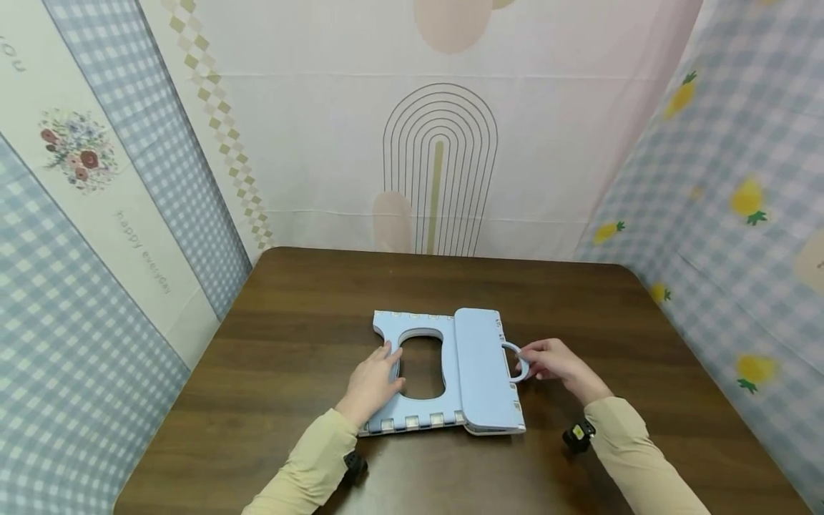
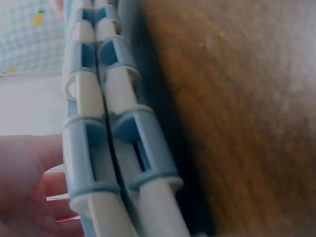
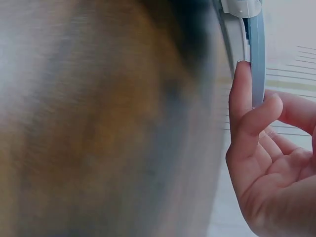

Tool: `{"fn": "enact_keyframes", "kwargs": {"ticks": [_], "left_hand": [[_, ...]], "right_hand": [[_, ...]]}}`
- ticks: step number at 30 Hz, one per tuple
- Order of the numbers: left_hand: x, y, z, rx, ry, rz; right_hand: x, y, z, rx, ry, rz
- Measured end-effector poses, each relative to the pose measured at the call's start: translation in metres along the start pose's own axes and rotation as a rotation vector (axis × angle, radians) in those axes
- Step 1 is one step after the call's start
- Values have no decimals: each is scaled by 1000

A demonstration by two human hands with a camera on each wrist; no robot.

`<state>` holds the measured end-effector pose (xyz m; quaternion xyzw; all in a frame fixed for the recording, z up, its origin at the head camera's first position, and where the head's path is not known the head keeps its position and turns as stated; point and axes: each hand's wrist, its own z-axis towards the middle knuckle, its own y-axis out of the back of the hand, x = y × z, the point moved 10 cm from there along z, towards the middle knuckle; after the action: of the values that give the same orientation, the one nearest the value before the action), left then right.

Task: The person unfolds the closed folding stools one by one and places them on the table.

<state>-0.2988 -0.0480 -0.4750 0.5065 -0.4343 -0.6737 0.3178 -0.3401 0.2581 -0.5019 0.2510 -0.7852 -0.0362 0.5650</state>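
A light blue and white folding stool point(image 1: 484, 372) lies folded flat on the table, an oval opening in its left part and a solid panel on its right. My left hand point(image 1: 373, 383) rests on its left edge with fingers spread toward the opening. At the right side, my right hand point(image 1: 558, 365) pinches the curved carry handle point(image 1: 512, 346) between thumb and fingers. Blue and white interlocking hinges point(image 2: 89, 96) fill the left wrist view, with the left hand's fingers behind them. In the right wrist view, fingertips sit on both sides of the handle point(image 3: 257, 74).
The dark wooden table point(image 1: 309, 322) extends around the stool on all sides. A white printed cloth point(image 1: 309, 143) hangs behind it, and blue checked cloths point(image 1: 727, 286) hang at both sides. Each wrist wears a small black camera point(image 1: 577, 435).
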Motion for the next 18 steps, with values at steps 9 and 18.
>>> {"fn": "enact_keyframes", "kwargs": {"ticks": [9,18], "left_hand": [[-6,1,-8,2,-21,-82],[-21,-1,0,-29,-55,-117]], "right_hand": [[49,18,-36,-31,58,58],[115,41,-49,-58,142,62]]}}
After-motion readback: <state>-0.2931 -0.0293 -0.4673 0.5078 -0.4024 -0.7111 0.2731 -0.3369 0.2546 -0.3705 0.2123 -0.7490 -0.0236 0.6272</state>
